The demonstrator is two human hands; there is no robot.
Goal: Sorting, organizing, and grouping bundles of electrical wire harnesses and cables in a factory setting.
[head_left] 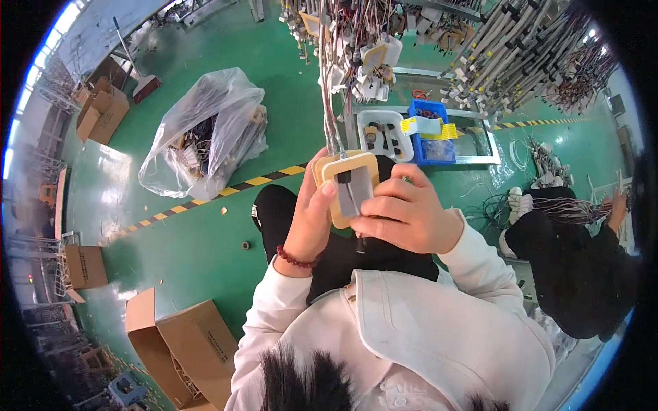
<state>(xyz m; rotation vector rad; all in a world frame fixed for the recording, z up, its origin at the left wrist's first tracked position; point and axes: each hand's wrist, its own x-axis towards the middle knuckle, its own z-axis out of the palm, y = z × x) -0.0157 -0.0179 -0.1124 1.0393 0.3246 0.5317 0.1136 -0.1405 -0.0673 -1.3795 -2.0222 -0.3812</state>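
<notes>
My left hand (307, 222) is closed around the left side of several stacked rectangular pieces. The front one is a tan-bordered frame (371, 165) with a grey-white centre and a small black part inside. My left thumb presses on its face. Curled over its lower right edge are the fingers of my right hand (417, 214). A short dark cable end (360, 244) pokes out below the frame. From the top of the stack, wires (329, 103) run up to a hanging bundle of white connectors (370, 65). What lies under my right fingertips is hidden.
Beyond my hands stand a white tray (362, 137) of small black parts and a blue bin (434, 163). Cable harnesses (510, 51) hang at upper right. On the green floor lie a clear plastic bag (226, 92) and a cardboard box (205, 335). A person (576, 267) works at right.
</notes>
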